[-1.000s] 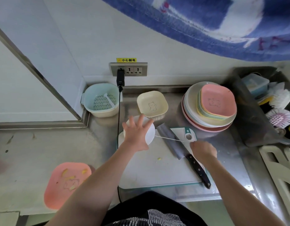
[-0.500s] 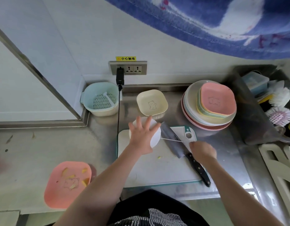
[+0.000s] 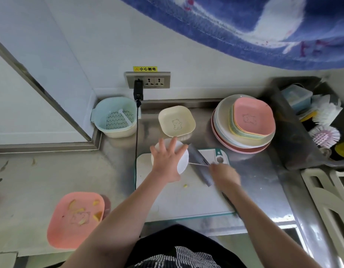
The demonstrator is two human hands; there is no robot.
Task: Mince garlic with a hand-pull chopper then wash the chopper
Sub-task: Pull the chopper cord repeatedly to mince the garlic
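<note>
On the cutting board (image 3: pixel 186 202) I see left hand (image 3: pixel 168 161) spread flat on the white chopper (image 3: pixel 181 161), right hand (image 3: pixel 225 174) blurred, apparently pinching the pull cord (image 3: pixel 196 163) — cleaver (image 3: pixel 199 164) lies right under it — risk: cord or knuckles catching the blade.

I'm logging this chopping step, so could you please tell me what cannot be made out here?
- Garlic inside the chopper: hidden in the head view by its white lid and the left hand.
- Right hand: motion-blurred, so its grip on the pull cord is unclear.
- Knife handle: covered by the right forearm.
</note>
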